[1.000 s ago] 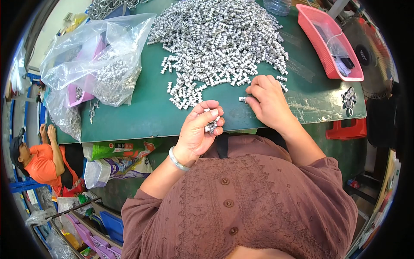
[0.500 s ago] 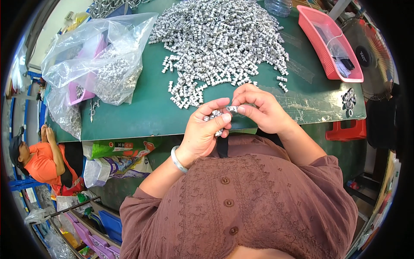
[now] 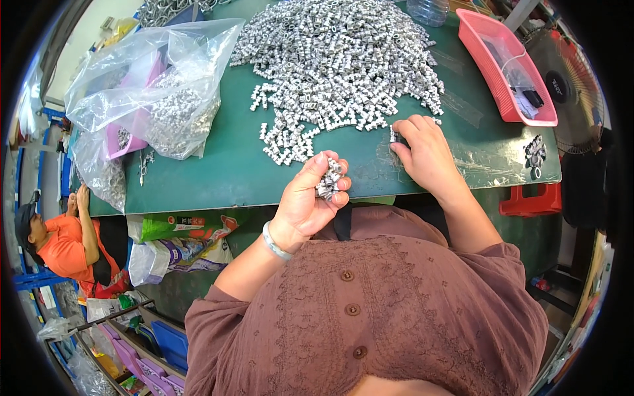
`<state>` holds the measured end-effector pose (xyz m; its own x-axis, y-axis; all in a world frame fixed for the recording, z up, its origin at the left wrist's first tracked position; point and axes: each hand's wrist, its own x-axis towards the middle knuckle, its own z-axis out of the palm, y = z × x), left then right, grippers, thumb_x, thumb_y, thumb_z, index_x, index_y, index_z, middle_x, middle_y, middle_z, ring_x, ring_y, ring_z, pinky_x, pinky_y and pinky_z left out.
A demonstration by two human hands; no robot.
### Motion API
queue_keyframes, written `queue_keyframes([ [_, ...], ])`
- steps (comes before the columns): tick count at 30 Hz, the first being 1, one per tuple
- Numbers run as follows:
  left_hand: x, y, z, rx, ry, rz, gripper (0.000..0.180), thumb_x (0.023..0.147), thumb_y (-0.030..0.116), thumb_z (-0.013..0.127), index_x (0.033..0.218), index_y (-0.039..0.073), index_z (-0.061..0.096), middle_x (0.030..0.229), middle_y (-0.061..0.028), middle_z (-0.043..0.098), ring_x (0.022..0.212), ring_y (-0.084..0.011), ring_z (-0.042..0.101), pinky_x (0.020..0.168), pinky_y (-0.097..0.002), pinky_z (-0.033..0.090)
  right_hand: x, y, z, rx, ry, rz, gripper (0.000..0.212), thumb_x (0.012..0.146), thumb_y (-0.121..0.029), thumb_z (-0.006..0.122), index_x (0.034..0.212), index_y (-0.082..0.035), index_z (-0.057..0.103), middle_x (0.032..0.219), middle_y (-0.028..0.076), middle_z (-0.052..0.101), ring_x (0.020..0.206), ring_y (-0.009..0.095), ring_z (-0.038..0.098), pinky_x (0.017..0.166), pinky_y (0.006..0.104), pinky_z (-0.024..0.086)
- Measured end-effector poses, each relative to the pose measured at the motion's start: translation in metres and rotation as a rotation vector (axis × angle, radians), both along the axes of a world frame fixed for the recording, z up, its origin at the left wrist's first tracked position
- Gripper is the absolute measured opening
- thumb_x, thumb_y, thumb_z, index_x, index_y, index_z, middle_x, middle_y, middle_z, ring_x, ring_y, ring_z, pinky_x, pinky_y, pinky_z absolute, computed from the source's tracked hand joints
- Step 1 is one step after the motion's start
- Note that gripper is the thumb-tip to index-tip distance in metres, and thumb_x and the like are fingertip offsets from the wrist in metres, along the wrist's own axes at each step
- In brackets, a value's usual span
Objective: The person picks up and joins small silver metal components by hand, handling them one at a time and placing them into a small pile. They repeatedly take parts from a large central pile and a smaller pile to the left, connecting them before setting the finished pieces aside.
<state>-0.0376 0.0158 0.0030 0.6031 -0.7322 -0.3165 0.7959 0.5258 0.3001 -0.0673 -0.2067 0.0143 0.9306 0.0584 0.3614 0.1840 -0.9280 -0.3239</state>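
A handful of small silvery, ribbed metal pieces (image 3: 328, 180) rests in my left hand (image 3: 300, 203), its fingers curled round them just above the table's near edge. To the right, my right hand (image 3: 426, 157) reaches low over the tabletop, thumb and fingers closed on one small ribbed metal piece (image 3: 394, 134). Whether that piece touches the table I cannot tell. Beyond both hands spreads a large heap of similar metal pieces (image 3: 343, 66), with a looser cluster (image 3: 287, 145) trailing toward my left hand.
On the green table (image 3: 218, 178), a clear plastic bag (image 3: 188, 112) of small parts lies left, over a purple tray (image 3: 129, 142). A pink basket (image 3: 502, 79) and dark rings (image 3: 535, 155) sit right. A fan (image 3: 561, 86) stands beyond. A person in orange (image 3: 66, 247) works at left.
My hands have parted. The right hand moved right and away from me with a piece at its fingertips, down toward the tabletop. My left hand turned slightly, still holding its handful.
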Motion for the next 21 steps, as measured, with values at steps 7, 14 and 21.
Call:
queue_keyframes([
  [7,0.001,0.0,0.002,-0.036,0.006,0.041,0.016,0.088,0.025,0.051,0.09,0.01,0.052,0.091,-0.0065,0.05,0.078,-0.0196,0.05,0.058,-0.0264,0.046,0.002,0.0,0.0,0.027,0.017,-0.075,0.019,0.069,-0.013,0.066,0.081,-0.004,0.053,0.08,0.011,0.051,0.079,0.029,0.05,0.07,0.038,0.041],
  [14,0.0,-0.001,-0.001,0.081,-0.088,0.074,0.013,0.083,0.012,0.058,0.095,0.01,0.055,0.091,-0.0062,0.057,0.08,-0.0204,0.056,0.063,-0.0299,0.048,0.002,0.0,-0.011,0.185,-0.026,-0.03,0.013,0.071,-0.011,0.064,0.075,-0.003,0.054,0.074,0.01,0.052,0.074,0.029,0.052,0.066,0.0379,0.042],
  [21,-0.004,-0.012,0.01,0.247,-0.202,0.015,0.024,0.084,0.012,0.057,0.107,0.009,0.05,0.086,-0.0043,0.056,0.075,-0.0164,0.052,0.058,-0.0259,0.043,-0.003,0.03,0.007,0.483,-0.218,0.293,0.017,0.067,0.001,0.065,0.079,-0.004,0.053,0.078,0.009,0.056,0.075,0.027,0.055,0.064,0.0346,0.044],
])
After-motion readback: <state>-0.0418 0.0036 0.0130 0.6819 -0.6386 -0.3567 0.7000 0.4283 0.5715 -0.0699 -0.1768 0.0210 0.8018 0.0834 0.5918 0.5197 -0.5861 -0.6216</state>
